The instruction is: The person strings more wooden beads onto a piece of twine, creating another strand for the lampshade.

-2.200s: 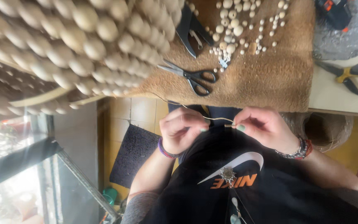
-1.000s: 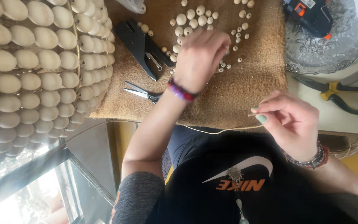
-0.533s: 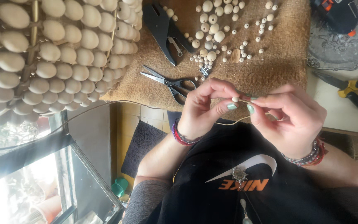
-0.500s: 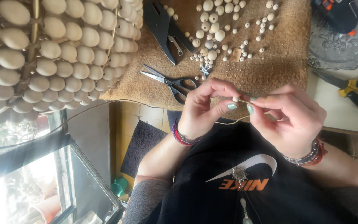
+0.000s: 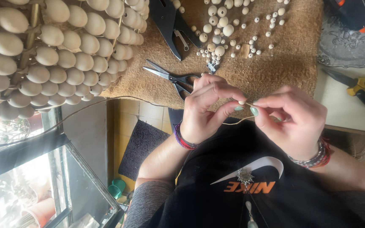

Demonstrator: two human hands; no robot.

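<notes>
Item: bead-stringing in hand, at the near edge of the work surface.

- Left hand (image 5: 205, 110): we are pinching a small pale bead (image 5: 242, 102) between thumb and forefinger, the other fingers curled loosely above it.
- Right hand (image 5: 290, 120): we are closing thumb and forefinger on the end of a thin tan cord (image 5: 233, 122), tip aimed at the bead; the remaining fingers are folded in. The two hands are nearly touching at the fingertips.
- Cord: it is trailing from the pinch, down and away to the left, toward a large beaded piece (image 5: 55, 55) of pale oval beads.
- Woven mat (image 5: 275, 71): it is carrying loose beads (image 5: 222, 29) of mixed size, scissors (image 5: 174, 78) just beside the left hand, and a black tool (image 5: 172, 21) further up.
- Pliers (image 5: 360, 88) are lying well apart, on the right.

Risk, as we are judging it: the bead is sitting over open space, not over the mat, so a slipping pinch would be dropping it to the floor. A fraying cord tip would be missing the hole.
</notes>
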